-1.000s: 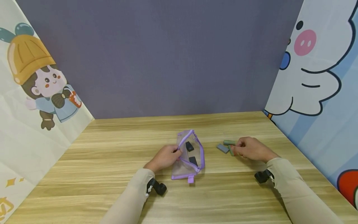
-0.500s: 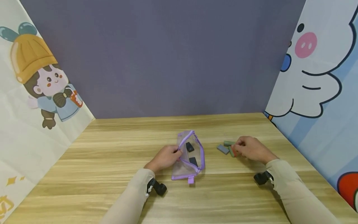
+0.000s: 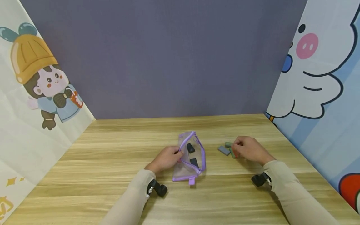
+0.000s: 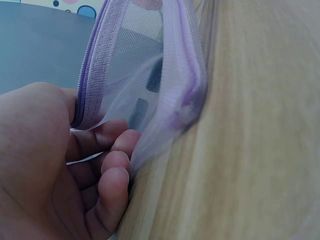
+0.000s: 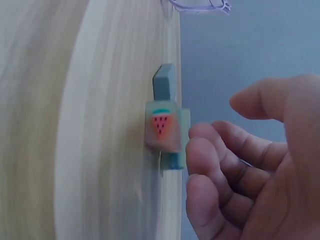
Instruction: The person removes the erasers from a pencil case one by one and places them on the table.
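A mesh zip pouch with purple edging lies on the table, its zip gaping. My left hand pinches the left lip of the opening between thumb and fingers. Through the mouth, two dark blocks are visible inside. To the right, my right hand hovers close beside several small eraser-like blocks: a grey one, a green one and one with a watermelon print. In the right wrist view its thumb stands apart from the loosely bent fingers, with nothing between them. Whether a fingertip touches a block is unclear.
The wood-grain table ends at a dark grey panel behind. Cartoon-printed panels flank both sides. A purple tab sticks out from the pouch's near end.
My right hand has shifted slightly left over the small blocks, covering more of the green one. The left hand and the pouch have stayed in place.
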Tool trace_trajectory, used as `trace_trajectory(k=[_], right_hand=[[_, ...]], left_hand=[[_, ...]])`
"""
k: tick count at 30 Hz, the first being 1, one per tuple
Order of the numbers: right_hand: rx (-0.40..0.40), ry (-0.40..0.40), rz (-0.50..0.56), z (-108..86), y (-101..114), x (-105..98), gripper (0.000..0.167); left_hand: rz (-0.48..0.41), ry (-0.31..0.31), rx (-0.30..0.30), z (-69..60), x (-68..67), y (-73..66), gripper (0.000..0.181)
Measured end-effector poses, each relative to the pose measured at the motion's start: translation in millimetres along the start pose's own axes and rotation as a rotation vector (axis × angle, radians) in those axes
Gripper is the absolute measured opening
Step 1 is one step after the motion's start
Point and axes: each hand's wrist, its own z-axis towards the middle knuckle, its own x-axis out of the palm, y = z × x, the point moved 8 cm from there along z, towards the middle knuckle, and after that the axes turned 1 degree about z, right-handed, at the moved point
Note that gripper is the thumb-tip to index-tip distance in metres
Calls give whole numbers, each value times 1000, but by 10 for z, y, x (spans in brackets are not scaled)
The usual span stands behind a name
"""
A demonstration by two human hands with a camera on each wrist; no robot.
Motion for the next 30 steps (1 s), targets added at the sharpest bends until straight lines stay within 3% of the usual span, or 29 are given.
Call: trace_trajectory(k=[15,30], right_hand=[[-12,5,16,131,191,125,25],[-130,-13,-27,177,405,272,17]], left_hand=[[-5,3,-7,12,8,12,30],[11,7,-8,-5,9,-8,30]])
